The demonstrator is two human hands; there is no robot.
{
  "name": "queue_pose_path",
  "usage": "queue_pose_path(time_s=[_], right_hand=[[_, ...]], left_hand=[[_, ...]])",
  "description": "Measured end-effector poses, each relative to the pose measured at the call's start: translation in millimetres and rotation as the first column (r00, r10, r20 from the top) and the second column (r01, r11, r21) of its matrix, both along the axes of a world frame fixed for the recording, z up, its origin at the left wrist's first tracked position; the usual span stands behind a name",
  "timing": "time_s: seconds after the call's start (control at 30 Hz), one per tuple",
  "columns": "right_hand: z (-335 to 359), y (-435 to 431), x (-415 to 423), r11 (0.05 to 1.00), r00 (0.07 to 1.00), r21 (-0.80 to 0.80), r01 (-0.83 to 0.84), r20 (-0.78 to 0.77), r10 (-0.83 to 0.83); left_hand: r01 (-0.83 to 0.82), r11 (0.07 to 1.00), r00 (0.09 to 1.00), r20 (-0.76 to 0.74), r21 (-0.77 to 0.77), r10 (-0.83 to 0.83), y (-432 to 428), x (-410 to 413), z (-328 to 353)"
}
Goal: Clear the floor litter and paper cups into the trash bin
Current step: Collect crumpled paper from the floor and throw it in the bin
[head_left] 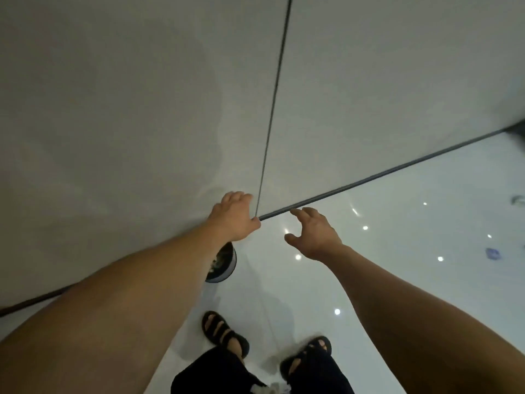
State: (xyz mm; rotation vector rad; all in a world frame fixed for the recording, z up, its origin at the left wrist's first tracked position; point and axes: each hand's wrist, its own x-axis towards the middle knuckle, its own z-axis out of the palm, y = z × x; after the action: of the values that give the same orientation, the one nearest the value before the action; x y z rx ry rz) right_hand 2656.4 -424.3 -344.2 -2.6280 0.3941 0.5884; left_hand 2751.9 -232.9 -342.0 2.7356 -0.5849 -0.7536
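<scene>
The left hand (233,216) reaches forward with the back of it toward the camera. Its fingers (237,198) are loosely bent and close together, the thumb (255,223) lying out to the side, and nothing shows in its hold; the palm faces away. The fingertips sit just at the thin dark vertical seam (272,115) of the pale grey panelled wall (113,123), near the point where the seam meets the dark strip along the wall's foot (369,180).

The right hand (315,237) hangs just beside the left, apart from it, with the fingers (304,213) spread wide and slightly bent and the thumb (290,239) held out; it holds nothing. Its fingertips are close to the dark strip, above the glossy white tiled floor (369,285).

The small round trash bin with a dark inside and a pale wall (232,264) stands on the floor below the left wrist, behind the left fingers and partly hidden by the forearm; some pale bits lie in it.

A small bluish scrap of litter (493,253) lies on the floor well to the right of the right fingers. A greyish, blurred piece (518,200) lies farther off at the right edge; what it is cannot be told.

Below the hands are two feet in black strapped sandals (224,334) and black trouser legs (315,376).
</scene>
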Motion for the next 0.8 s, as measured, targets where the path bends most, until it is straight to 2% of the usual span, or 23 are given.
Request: queue_pose_path(time_s=[0.1,0.27,0.47,0.8], right_hand=[[32,-64,-33,0.996,0.997,-0.063,0.067,0.037,-0.064],[79,-180,-108,0.963,0.977,-0.178,0.203,0.107,-0.186],[121,-301,-199,0.882,0.895,-0.188,0.432,0.210,-0.394],[120,-461,-281,0.693,0.718,-0.187,0.697,0.189,-0.670]], left_hand=[[0.150,0.987,0.988,0.039,0.054,-0.153,-72,-15,37],[0.391,0.914,0.900,0.161,0.111,-0.405,-206,-64,89],[0.563,0.825,0.789,0.265,0.050,-0.555,-362,-130,128],[0.765,0.643,0.621,0.218,0.040,-0.753,-570,-177,121]])
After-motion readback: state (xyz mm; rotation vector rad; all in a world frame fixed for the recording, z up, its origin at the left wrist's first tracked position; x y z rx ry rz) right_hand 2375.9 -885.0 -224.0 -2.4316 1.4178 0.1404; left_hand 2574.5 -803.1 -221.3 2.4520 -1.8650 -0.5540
